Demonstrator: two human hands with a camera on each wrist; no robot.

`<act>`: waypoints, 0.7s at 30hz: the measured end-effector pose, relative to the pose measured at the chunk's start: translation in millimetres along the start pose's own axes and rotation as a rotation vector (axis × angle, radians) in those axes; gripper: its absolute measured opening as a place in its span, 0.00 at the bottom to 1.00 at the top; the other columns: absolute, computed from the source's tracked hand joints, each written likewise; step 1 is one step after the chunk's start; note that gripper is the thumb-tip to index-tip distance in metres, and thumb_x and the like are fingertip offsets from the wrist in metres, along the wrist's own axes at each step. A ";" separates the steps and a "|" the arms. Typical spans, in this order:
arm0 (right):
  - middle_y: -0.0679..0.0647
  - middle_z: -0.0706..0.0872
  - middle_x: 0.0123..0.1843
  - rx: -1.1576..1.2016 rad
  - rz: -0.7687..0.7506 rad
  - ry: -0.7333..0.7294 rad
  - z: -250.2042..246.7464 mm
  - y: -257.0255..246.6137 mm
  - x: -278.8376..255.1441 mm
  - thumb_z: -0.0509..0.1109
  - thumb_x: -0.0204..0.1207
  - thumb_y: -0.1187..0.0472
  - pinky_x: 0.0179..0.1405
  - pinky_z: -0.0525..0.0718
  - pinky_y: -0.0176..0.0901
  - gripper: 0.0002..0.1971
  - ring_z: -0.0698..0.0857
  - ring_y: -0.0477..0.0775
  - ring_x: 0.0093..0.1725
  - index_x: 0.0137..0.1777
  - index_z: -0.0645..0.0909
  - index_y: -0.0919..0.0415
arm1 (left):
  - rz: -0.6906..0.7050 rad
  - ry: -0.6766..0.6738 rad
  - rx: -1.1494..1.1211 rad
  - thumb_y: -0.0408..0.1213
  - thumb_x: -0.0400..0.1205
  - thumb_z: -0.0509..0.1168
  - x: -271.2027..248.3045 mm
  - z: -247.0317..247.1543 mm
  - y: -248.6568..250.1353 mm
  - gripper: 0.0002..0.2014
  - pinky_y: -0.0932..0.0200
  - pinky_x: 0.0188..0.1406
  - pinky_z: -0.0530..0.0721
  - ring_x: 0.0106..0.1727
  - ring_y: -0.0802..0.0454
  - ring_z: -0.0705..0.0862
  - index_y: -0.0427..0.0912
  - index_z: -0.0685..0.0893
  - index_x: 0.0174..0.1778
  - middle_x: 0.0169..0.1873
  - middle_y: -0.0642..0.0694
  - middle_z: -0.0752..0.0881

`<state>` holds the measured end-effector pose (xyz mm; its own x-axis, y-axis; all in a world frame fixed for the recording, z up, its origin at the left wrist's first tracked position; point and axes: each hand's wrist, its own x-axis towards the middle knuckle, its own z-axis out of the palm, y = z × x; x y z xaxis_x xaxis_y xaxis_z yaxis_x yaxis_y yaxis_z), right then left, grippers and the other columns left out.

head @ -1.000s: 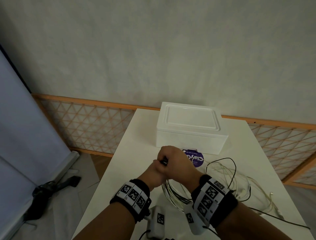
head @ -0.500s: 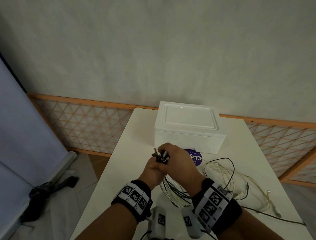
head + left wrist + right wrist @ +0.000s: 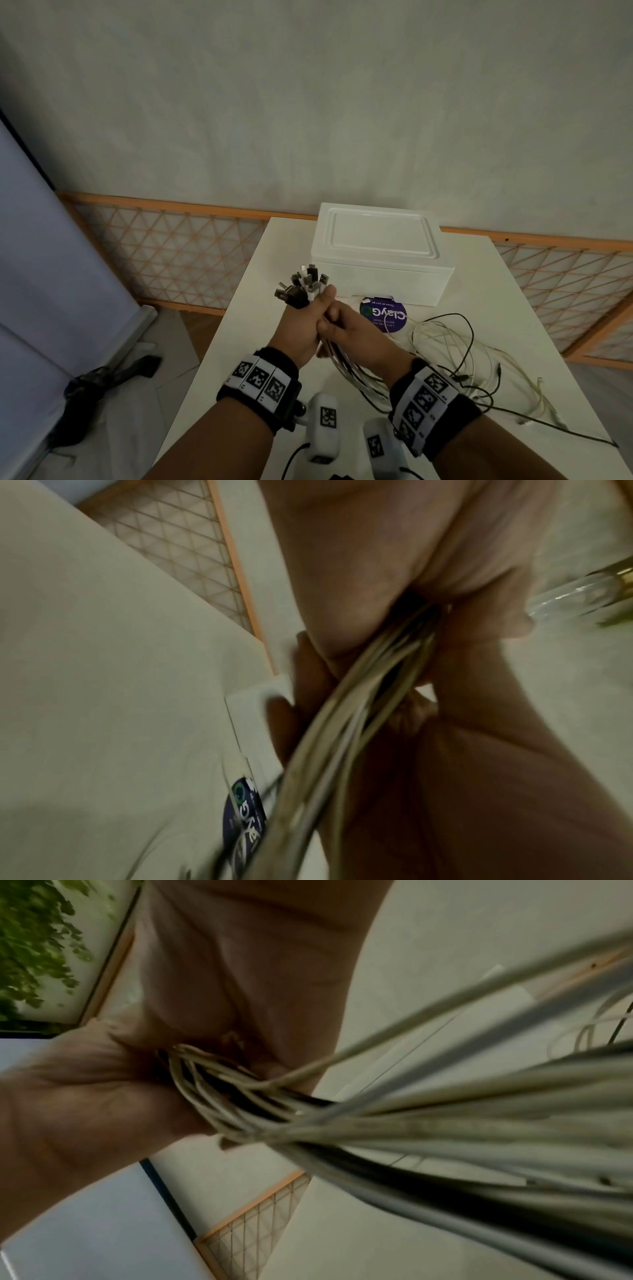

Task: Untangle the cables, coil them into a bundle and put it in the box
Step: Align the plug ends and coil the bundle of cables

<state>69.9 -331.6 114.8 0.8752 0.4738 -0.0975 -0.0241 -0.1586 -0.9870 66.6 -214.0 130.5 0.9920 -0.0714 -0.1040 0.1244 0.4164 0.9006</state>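
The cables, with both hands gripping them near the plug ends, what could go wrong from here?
1. The loose loops on the table look tangled; pulling may tighten knots.
2. The plug ends fan out above the left hand; one could slip from the grip.
3. The box is closed, and the right hand is busy too.

Dim, flat indoor light with soft shadows; both wrist views are motion-blurred, the head view bends at its edges

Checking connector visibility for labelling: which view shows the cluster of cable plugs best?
The head view: the plugs fan out above the left hand, in front of the white box. Both wrist views show only blurred cable strands running through the grip; no plugs are visible there.
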 end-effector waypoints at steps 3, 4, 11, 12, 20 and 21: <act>0.53 0.85 0.34 -0.115 0.029 0.072 1.8 -2.6 -4.3 0.65 0.80 0.50 0.28 0.79 0.38 0.18 0.79 0.46 0.27 0.67 0.71 0.52 | 0.036 0.058 -0.064 0.36 0.68 0.72 3.2 -8.8 0.8 0.08 0.59 0.27 0.81 0.32 0.52 0.85 0.38 0.83 0.39 0.33 0.44 0.86; 0.50 0.82 0.29 -0.156 0.030 0.101 1.3 0.2 -2.5 0.65 0.80 0.50 0.27 0.76 0.36 0.18 0.77 0.44 0.25 0.68 0.71 0.52 | 0.046 0.067 -0.094 0.33 0.68 0.72 4.8 -12.3 0.2 0.09 0.59 0.31 0.84 0.36 0.52 0.87 0.37 0.84 0.42 0.36 0.43 0.88; 0.45 0.74 0.30 -0.627 -0.051 0.134 -7.7 -4.4 2.5 0.61 0.81 0.46 0.31 0.70 0.37 0.13 0.74 0.42 0.30 0.40 0.76 0.52 | 0.038 0.002 -0.310 0.27 0.60 0.81 6.6 -35.0 -1.4 0.34 0.52 0.46 0.88 0.47 0.45 0.86 0.44 0.78 0.62 0.47 0.40 0.87; 0.46 0.73 0.29 -0.658 -0.046 0.135 -10.3 -3.5 2.5 0.61 0.81 0.46 0.31 0.70 0.39 0.14 0.73 0.43 0.30 0.35 0.72 0.49 | 0.046 -0.004 -0.344 0.33 0.54 0.85 6.7 -40.5 2.7 0.40 0.50 0.46 0.88 0.45 0.46 0.87 0.47 0.78 0.63 0.44 0.41 0.88; 0.46 0.72 0.30 -0.792 0.007 0.081 -5.5 -9.7 -0.9 0.59 0.82 0.46 0.28 0.66 0.35 0.16 0.72 0.44 0.30 0.35 0.70 0.53 | -0.030 0.030 0.139 0.27 0.77 0.69 6.1 -36.2 25.2 0.19 0.54 0.45 0.85 0.41 0.49 0.86 0.48 0.83 0.63 0.46 0.44 0.86; 0.47 0.72 0.31 -0.813 0.011 0.072 -5.0 -11.7 -1.4 0.58 0.83 0.46 0.28 0.66 0.35 0.17 0.73 0.47 0.31 0.38 0.71 0.56 | -0.014 0.040 0.157 0.25 0.77 0.69 5.8 -34.9 23.6 0.17 0.56 0.41 0.85 0.40 0.49 0.86 0.45 0.84 0.60 0.45 0.43 0.85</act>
<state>71.3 -334.8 127.1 0.9064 0.4164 -0.0711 0.3012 -0.7550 -0.5824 76.1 -172.9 136.5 0.9906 -0.0387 -0.1313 0.1369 0.2687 0.9535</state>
